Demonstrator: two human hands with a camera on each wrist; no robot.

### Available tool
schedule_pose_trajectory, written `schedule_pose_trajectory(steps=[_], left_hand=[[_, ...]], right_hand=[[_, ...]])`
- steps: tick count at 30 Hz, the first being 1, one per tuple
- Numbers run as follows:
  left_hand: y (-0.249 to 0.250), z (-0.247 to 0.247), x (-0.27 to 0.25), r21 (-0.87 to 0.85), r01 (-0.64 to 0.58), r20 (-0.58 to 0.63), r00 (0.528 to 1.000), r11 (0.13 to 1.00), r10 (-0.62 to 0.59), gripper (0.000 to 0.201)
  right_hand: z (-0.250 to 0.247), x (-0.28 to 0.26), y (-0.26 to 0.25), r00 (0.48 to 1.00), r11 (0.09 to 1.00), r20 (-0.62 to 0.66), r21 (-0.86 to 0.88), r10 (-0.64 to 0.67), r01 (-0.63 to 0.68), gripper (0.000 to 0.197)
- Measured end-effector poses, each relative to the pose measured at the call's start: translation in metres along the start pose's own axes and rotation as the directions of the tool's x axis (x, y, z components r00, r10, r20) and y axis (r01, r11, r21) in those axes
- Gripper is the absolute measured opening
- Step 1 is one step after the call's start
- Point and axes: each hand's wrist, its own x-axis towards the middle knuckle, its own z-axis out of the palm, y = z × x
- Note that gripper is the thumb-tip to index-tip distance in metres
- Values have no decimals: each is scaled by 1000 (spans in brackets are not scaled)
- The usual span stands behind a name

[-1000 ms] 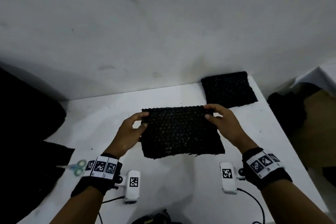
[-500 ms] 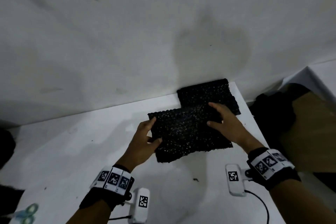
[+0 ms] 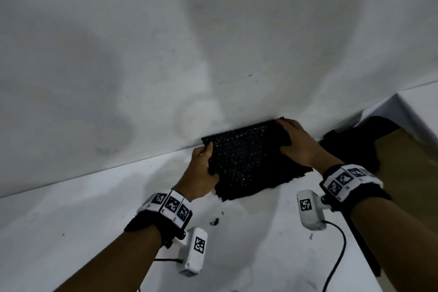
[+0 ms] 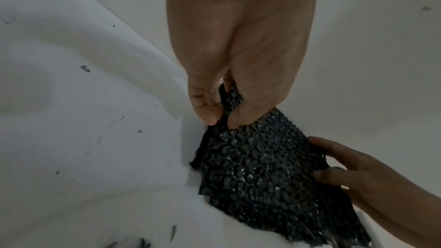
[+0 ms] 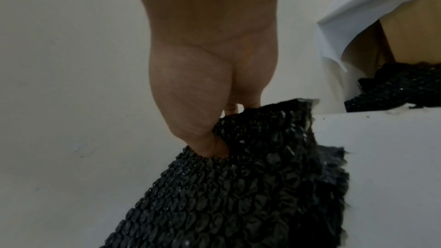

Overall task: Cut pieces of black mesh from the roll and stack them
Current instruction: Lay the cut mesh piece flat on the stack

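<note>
Both hands hold one mesh piece (image 3: pixel 244 161) at the far edge of the white table (image 3: pixel 94 220), just beside the wall (image 3: pixel 166 54). The left hand (image 3: pixel 201 173) pinches the left edge of the piece: in the left wrist view its thumb and fingers (image 4: pixel 207 112) close on the black edge with the mesh between them. The right hand (image 3: pixel 298 144) grips the right edge of the piece, its thumb (image 5: pixel 210 144) pressed on top of the mesh and the other fingers curled at the far corner. The piece is black, with a bumpy shiny surface and a frayed near edge. In the left wrist view a second dark edge (image 4: pixel 203 150) shows under the left side of the piece, so there seems to be more mesh below it, but I cannot tell how many layers. Small black scraps (image 3: pixel 214 221) lie on the table near the piece, on the side toward the person. More black mesh (image 3: pixel 355 140) lies off the table, to the right of the piece. Each wrist carries a black band with printed markers and a white camera (image 3: pixel 310 211).
</note>
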Motion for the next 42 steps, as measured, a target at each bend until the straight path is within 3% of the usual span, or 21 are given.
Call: schedule_pose_trajectory(steps=[4, 7, 9, 11, 12, 14, 16, 19, 21, 29, 32, 37, 42], left_hand=[[-11, 0, 11, 47, 65, 34, 997, 997, -66, 89], [-8, 2, 3, 123, 71, -90, 994, 990, -60, 89], [1, 5, -6, 254, 3, -182, 982, 967, 45, 87], [8, 10, -11, 389, -124, -217, 951, 913, 222, 80], [9, 15, -10, 455, -182, -204, 932, 872, 301, 76], [9, 25, -2, 561, -250, -120, 919, 789, 376, 74], [11, 36, 10, 619, -223, -39, 949, 753, 312, 81], [6, 44, 25, 569, -68, 22, 997, 820, 68, 88], [2, 42, 30, 550, -39, 49, 999, 834, 14, 90], [-9, 46, 32, 521, -35, 45, 999, 853, 14, 96], [-16, 50, 30, 533, 2, 7, 1000, 846, -6, 95], [-25, 53, 30, 523, 44, -61, 998, 851, -14, 100], [-21, 50, 28, 505, 32, -43, 999, 862, -12, 94]], right_hand=[[15, 5, 8, 1000, 998, 19, -57, 19, -18, 85], [22, 1, 5, 998, 982, -32, -179, 52, -57, 88], [24, -6, -5, 992, 945, -113, -312, 63, -96, 88], [31, -15, -16, 961, 912, -268, -407, -68, -49, 79], [38, -19, -22, 936, 909, -321, -417, -143, -4, 73], [54, -21, -34, 931, 900, -295, -429, -215, 72, 62], [72, -17, -37, 964, 878, -185, -471, -193, 86, 60], [82, -4, -23, 982, 873, -120, -483, -143, 68, 63], [85, 1, -16, 988, 897, -98, -437, -117, 63, 66], [92, 3, -9, 965, 973, -258, -230, -54, -7, 75], [96, 2, -8, 944, 973, -328, -225, -36, -42, 79], [95, 5, -8, 949, 966, -315, -253, -29, -55, 79], [91, 6, -7, 969, 939, -246, -327, 24, -107, 87]])
